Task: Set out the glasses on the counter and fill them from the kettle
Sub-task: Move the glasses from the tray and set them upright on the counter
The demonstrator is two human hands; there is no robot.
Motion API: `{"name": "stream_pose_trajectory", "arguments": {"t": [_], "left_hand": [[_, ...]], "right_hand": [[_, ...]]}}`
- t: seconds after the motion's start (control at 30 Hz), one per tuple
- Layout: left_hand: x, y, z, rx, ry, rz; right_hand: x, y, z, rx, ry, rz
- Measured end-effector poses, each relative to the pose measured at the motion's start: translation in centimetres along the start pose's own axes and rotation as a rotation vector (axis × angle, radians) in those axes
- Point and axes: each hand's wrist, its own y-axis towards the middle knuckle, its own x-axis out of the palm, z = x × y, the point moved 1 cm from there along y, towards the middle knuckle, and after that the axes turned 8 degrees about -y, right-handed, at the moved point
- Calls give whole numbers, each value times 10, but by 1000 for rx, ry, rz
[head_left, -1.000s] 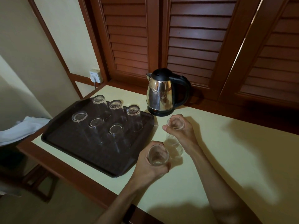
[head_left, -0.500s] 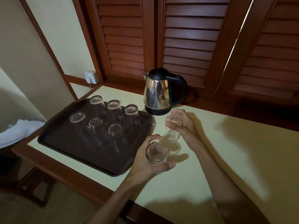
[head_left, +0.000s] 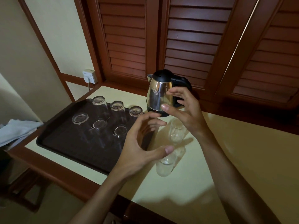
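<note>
My left hand and right hand hover with fingers spread, grasping nothing; two upright glasses stand on the counter, the near glass just under my left thumb, the far glass below my right palm; the kettle sits beyond my right fingers; six upturned glasses on the tray lie left of both hands.

Two clear glasses upright on counter before steel kettle
</note>
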Motion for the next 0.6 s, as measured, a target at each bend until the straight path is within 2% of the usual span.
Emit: {"name": "stream_pose_trajectory", "arguments": {"t": [0.17, 0.4, 0.6], "left_hand": [[-21, 11, 26, 77, 9, -28], [-95, 30, 58, 153, 153, 1], [-177, 53, 44, 66, 463, 177]], "right_hand": [[17, 14, -26, -51, 28, -23], [78, 55, -55, -59, -81, -116], [161, 95, -67, -97, -267, -327]]}}
